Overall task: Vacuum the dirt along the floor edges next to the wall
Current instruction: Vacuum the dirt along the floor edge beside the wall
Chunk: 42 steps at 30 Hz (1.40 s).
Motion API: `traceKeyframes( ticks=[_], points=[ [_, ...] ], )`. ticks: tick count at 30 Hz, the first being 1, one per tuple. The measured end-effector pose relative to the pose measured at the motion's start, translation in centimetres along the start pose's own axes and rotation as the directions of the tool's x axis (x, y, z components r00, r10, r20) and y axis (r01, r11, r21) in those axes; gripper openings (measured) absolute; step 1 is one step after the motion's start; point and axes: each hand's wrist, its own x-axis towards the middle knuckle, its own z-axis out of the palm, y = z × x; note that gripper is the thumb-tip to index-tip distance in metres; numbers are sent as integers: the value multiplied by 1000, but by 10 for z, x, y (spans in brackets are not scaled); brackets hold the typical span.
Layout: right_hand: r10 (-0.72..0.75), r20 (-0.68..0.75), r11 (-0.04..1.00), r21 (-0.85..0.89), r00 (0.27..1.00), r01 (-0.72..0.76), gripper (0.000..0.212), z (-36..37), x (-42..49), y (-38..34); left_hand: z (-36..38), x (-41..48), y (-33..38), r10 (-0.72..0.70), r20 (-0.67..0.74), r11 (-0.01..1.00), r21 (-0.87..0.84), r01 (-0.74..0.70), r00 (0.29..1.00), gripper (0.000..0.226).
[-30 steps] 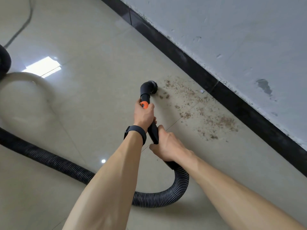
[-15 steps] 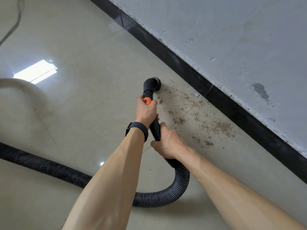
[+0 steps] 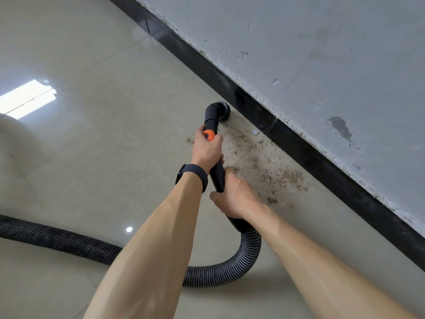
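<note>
L hand [image 3: 207, 150] & R hand [image 3: 234, 194] both had fingers wrapped round vac wand [image 3: 218, 177]; brush head [image 3: 222, 110] was on floor by baseboard [image 3: 322, 166], dirt [image 3: 276, 173] just beside.

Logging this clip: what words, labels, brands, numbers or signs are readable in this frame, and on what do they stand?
None can be read.
The wand, its orange collar and the hose show no print or logo.
The wristband is plain black, with nothing lit on it.
The wall bears only chips and stains, no sign.
</note>
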Motion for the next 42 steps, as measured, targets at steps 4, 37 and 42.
traceKeyframes(
  ticks=[4,37,42],
  points=[
    [35,-20,999,22,999,-34,36,-5,2,9,14,0,3,6,35,1000,27,-7,999,47],
    [-67,156,998,4,986,67,35,105,-71,-69,-140,-77,-48,-70,-111,992,93,81,991,35],
    [-38,156,999,42,987,32,35,102,-78,-58,-128,-81,-51,-85,-103,991,95,94,991,47]
  ],
)
